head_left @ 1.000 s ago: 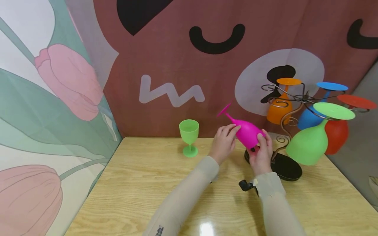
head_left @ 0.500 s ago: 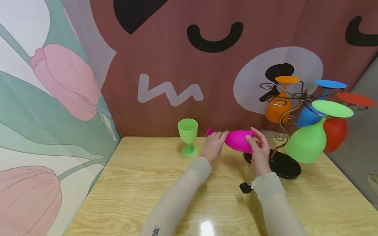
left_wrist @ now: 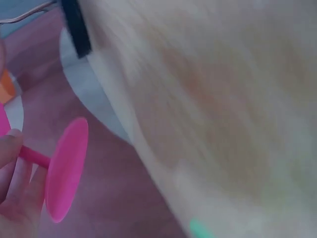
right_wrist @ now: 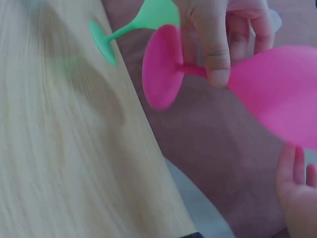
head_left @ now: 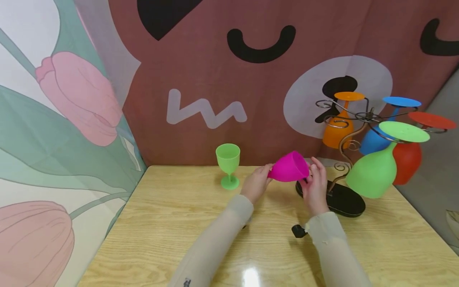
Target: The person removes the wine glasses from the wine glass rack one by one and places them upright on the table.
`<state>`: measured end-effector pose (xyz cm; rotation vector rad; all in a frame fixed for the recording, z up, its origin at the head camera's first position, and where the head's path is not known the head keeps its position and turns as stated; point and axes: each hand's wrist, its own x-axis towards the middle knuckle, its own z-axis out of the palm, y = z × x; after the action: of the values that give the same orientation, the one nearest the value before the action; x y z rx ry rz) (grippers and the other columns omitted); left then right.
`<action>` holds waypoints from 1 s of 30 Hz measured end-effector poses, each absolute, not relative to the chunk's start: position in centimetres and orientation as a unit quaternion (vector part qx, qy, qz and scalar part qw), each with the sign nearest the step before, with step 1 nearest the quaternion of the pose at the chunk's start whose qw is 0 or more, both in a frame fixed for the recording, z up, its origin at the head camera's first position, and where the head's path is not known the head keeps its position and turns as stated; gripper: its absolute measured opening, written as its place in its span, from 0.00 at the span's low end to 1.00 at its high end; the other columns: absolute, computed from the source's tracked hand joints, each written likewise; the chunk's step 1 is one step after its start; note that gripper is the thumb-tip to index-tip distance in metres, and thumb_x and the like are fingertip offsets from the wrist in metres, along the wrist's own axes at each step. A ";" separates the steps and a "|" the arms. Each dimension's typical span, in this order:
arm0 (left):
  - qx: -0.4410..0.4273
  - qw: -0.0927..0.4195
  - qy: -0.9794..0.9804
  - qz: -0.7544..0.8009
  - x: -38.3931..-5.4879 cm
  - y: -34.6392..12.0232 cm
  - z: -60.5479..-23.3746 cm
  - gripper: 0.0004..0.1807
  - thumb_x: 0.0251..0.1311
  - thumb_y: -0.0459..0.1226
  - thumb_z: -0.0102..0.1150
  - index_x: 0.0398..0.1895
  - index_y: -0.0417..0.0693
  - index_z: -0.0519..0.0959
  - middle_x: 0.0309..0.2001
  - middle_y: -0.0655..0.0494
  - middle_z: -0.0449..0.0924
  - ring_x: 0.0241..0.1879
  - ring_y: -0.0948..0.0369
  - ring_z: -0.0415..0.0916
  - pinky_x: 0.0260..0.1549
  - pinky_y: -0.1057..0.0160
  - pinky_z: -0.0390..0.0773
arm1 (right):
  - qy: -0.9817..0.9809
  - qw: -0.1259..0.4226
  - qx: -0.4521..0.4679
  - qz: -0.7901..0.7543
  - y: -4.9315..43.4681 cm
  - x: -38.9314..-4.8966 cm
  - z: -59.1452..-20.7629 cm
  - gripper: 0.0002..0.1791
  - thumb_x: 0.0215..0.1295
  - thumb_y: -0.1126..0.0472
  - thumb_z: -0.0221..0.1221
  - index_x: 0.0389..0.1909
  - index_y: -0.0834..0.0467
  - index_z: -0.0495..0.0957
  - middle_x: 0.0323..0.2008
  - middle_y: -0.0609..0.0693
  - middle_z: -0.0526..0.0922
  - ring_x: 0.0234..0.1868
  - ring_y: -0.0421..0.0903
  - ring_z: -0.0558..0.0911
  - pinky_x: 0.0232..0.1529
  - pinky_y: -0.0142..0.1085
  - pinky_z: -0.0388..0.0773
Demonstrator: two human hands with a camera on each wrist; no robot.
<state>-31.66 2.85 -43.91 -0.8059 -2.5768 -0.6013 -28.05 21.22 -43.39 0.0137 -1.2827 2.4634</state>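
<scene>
A pink plastic goblet point(head_left: 287, 169) is held tilted above the table, its mouth turned right and toward me. My left hand point(head_left: 256, 183) pinches its stem; the left wrist view shows fingers on the stem beside the round pink foot point(left_wrist: 67, 171). At the rim end, my right hand point(head_left: 315, 189) touches the bowl with fairly straight fingers, partly hidden behind it in the head view. In the right wrist view those fingertips point(right_wrist: 287, 161) meet the bowl's side. Left of the hands, a light green goblet point(head_left: 228, 159) stands upright on the table.
At right stands a scrolled metal glass rack point(head_left: 346, 143) on a black oval base point(head_left: 348, 211). Upside down from its arms hang orange point(head_left: 337, 133), blue point(head_left: 374, 139), red point(head_left: 408, 163) and green point(head_left: 373, 175) goblets. A printed curtain point(head_left: 201, 139) backs the wooden table point(head_left: 161, 223).
The pink goblet has gone from foot-up and tilted, through level, to its mouth facing up and toward me. My left hand has shifted left and down; my right hand has loosened at the rim.
</scene>
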 end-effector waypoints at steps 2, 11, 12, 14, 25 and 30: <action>-0.272 0.157 -0.906 -0.283 -31.7 3.0 -44.2 0.24 0.70 0.36 0.62 0.67 0.44 0.71 0.51 0.53 0.84 0.49 0.61 0.82 0.50 0.69 0.80 | -0.403 0.160 0.006 0.901 21.1 -28.1 -43.7 0.14 0.83 0.60 0.42 0.63 0.53 0.67 0.43 0.46 0.78 0.38 0.41 0.79 0.43 0.32 0.81; -0.241 0.110 -0.852 -0.452 -31.6 3.3 -45.2 0.24 0.66 0.28 0.63 0.65 0.39 0.71 0.51 0.46 0.83 0.51 0.56 0.83 0.53 0.68 0.79 | -0.516 0.112 0.067 0.847 19.7 -28.8 -45.7 0.19 0.76 0.74 0.47 0.46 0.47 0.79 0.41 0.44 0.82 0.42 0.40 0.83 0.51 0.39 0.84; -0.237 0.104 -0.846 -0.466 -31.6 3.2 -45.2 0.25 0.66 0.28 0.62 0.65 0.39 0.71 0.52 0.46 0.83 0.52 0.55 0.83 0.54 0.67 0.79 | -0.529 0.109 0.070 0.839 19.6 -28.9 -45.9 0.19 0.75 0.75 0.49 0.46 0.47 0.79 0.41 0.44 0.82 0.42 0.39 0.83 0.51 0.40 0.84; -0.228 0.089 -0.835 -0.492 -31.6 3.1 -45.3 0.25 0.67 0.27 0.61 0.66 0.39 0.70 0.54 0.45 0.82 0.54 0.54 0.82 0.55 0.66 0.79 | -0.554 0.101 0.073 0.823 19.3 -29.0 -46.1 0.20 0.74 0.75 0.50 0.47 0.46 0.78 0.42 0.43 0.81 0.42 0.39 0.83 0.52 0.42 0.84; -0.223 0.107 -0.836 -0.490 -32.1 2.4 -46.9 0.22 0.69 0.28 0.59 0.64 0.38 0.68 0.56 0.43 0.80 0.58 0.51 0.79 0.58 0.60 0.78 | -0.688 0.074 0.062 0.719 17.4 -30.3 -48.0 0.28 0.68 0.75 0.59 0.68 0.63 0.65 0.48 0.43 0.80 0.43 0.33 0.83 0.48 0.30 0.83; -0.213 0.102 -0.846 -0.478 -32.6 2.1 -47.6 0.22 0.69 0.28 0.58 0.64 0.37 0.68 0.57 0.42 0.79 0.61 0.50 0.76 0.63 0.57 0.74 | -0.731 0.067 0.051 0.677 16.7 -30.7 -48.3 0.31 0.70 0.70 0.60 0.71 0.64 0.63 0.60 0.62 0.75 0.51 0.43 0.82 0.52 0.29 0.79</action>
<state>-32.59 2.08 -47.55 -0.6294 -2.4971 -1.4123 -30.70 16.74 -48.33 0.1531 -2.2048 2.0405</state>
